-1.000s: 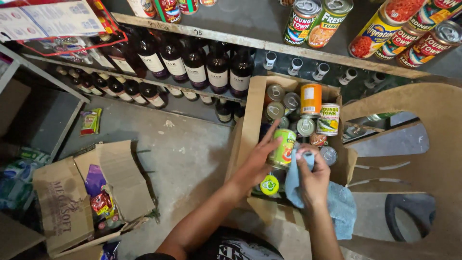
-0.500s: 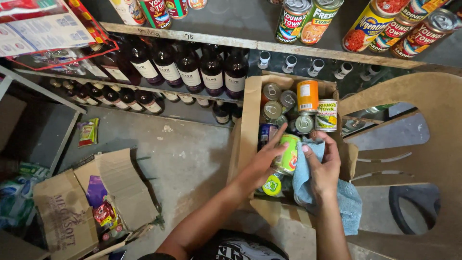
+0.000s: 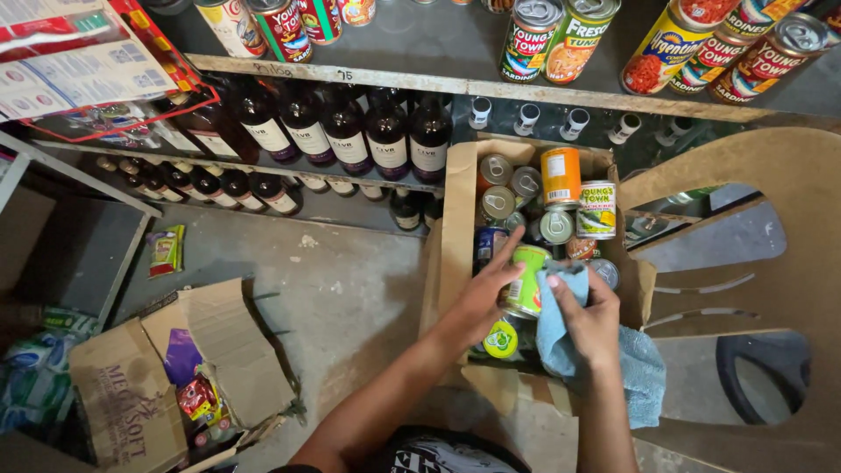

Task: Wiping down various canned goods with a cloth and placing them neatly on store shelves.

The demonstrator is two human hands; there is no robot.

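Wiping is on: the left hand grips a green can just above the open cardboard box of cans, while the right hand is clenched on a blue cloth pressed to its side. By my reckoning, turning the can comes next. Since a moment ago, the cloth has climbed higher up the can.

head view, looking down, close over box
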